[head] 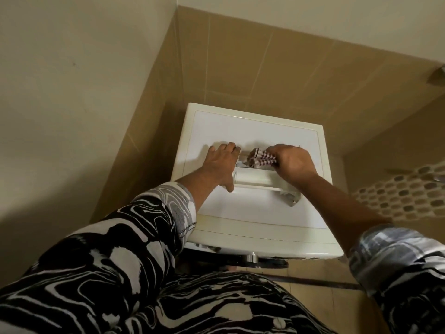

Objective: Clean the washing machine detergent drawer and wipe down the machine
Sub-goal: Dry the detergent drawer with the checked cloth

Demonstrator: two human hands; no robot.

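Note:
A white washing machine stands below me in a tiled corner. On its flat top lies the removed detergent drawer, a pale plastic tray lying crosswise. My left hand rests on the drawer's left end, fingers spread over it and thumb down its side. My right hand grips a red-and-white checked cloth and pushes it into the drawer's upper compartment. The drawer's right end juts out below my right wrist.
A plain wall runs along the left, and beige tiles rise behind the machine. A mosaic tile band lies to the right. The machine's dark door rim shows below its front edge. My patterned sleeves fill the foreground.

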